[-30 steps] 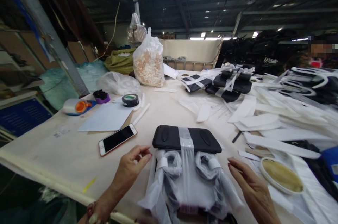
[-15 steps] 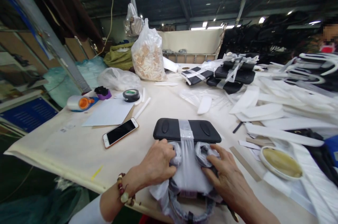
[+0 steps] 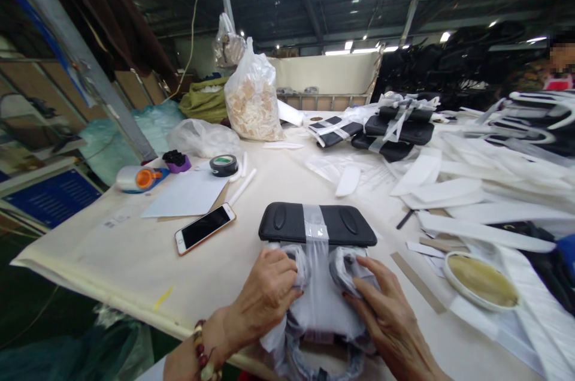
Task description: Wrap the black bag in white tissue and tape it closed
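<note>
A black bag (image 3: 332, 222) lies at the near edge of the table, a translucent plastic strip (image 3: 317, 243) running over its middle. Its handles are wrapped in thin clear plastic. My left hand (image 3: 265, 282) is closed on the left wrapped handle loop (image 3: 300, 267), thumb against its inner side. On the other side, the fingers and thumb of my right hand (image 3: 389, 303) pinch the right wrapped loop (image 3: 340, 272). Another wrapped handle (image 3: 294, 357) curves toward me at the bottom edge of the view. My palms hide parts of the bag's sides.
To the left lie a phone (image 3: 204, 229), paper sheets (image 3: 184, 195), black tape (image 3: 223, 165) and a tape dispenser (image 3: 139, 178). Behind stand a bag of scraps (image 3: 254, 99) and stacked black bags (image 3: 399, 126). White foam pieces (image 3: 485, 222) and a round tin (image 3: 480, 281) are right.
Both hands have shifted slightly toward me with the wrapped loops, and the right loop has turned a little in my fingers. The camera view has moved slightly.
</note>
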